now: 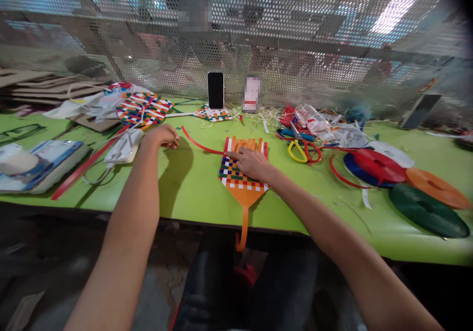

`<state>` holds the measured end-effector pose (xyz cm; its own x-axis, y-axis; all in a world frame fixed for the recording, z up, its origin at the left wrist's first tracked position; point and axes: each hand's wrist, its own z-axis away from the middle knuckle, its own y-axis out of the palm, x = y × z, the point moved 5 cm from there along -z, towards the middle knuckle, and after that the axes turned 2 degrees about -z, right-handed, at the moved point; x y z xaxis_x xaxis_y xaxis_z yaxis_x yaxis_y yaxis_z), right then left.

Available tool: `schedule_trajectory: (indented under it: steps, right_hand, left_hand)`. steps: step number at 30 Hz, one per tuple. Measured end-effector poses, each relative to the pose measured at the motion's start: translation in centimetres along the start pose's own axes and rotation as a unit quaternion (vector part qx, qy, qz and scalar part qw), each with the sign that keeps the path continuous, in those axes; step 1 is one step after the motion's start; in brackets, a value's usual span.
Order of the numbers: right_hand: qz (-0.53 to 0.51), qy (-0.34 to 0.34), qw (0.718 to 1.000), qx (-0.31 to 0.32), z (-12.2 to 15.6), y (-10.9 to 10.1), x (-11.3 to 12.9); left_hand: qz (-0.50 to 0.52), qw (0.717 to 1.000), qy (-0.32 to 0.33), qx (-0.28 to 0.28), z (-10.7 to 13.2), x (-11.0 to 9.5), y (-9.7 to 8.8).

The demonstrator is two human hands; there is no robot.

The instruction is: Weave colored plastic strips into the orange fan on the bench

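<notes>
A half-woven fan (242, 178) of coloured strips on an orange frame lies on the green table (192, 183), its handle hanging over the front edge. My right hand (251, 162) rests on the weave with its fingers pressed down on it, at the spot where a red strip (199, 146) enters from the left. My left hand (162, 136) is closed in a pinch on the far end of that red strip, lifted a little above the table.
Finished woven fans (144, 108) lie at the back left, with a phone (216, 90) propped against the perforated metal screen. Yellow-handled scissors (301, 148) and several flat reels of strip (380, 166) lie to the right. A white charger and a packet (40, 163) are at the left.
</notes>
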<state>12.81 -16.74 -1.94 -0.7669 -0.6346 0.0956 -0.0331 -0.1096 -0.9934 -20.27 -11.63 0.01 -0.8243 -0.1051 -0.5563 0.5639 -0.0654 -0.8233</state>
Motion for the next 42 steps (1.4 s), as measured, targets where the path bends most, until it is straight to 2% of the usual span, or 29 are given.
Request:
schedule_trajectory:
  steps: [2,3,6,9,11,14,18,25,33,42]
  right_hand:
    - [-0.003,0.001,1.000,0.006,0.0,-0.1,0.1]
    - [-0.004,0.001,1.000,0.006,0.0,-0.1,0.1]
    - [-0.002,-0.003,1.000,0.001,0.0,-0.3,0.3]
    - [-0.003,-0.001,1.000,0.004,0.1,-0.3,0.3]
    - [-0.003,0.001,1.000,0.005,0.1,-0.4,0.3]
    - [-0.002,-0.001,1.000,0.000,0.1,-0.4,0.3]
    - [-0.001,0.004,1.000,0.001,0.0,-0.3,0.2]
    - [0.007,-0.001,1.000,0.002,-0.1,-0.1,0.2]
    - [0.000,0.004,1.000,0.006,-0.3,0.2,-0.1]
    - [0.027,0.001,1.000,0.007,-0.4,0.4,-0.1]
  left_hand:
    - [0.003,0.994,-0.039,0.106,0.3,-1.1,1.2]
    - [0.004,0.988,-0.027,0.153,0.5,-2.1,1.8]
    - [0.013,0.978,0.051,0.202,0.5,-5.0,3.3]
    - [0.032,0.977,0.085,0.192,0.0,-6.0,4.8]
    - [0.033,0.979,0.118,0.162,-0.4,-6.3,5.6]
    - [0.030,0.976,0.182,0.114,-0.6,-6.8,6.2]
    - [0.034,0.968,0.232,0.089,-0.8,-7.9,7.1]
    - [0.064,0.962,0.254,0.081,-2.4,-8.3,9.4]
    - [0.046,0.966,0.250,0.054,-1.8,-9.4,9.3]
    - [0.087,0.956,0.276,0.042,-1.7,-10.0,9.8]
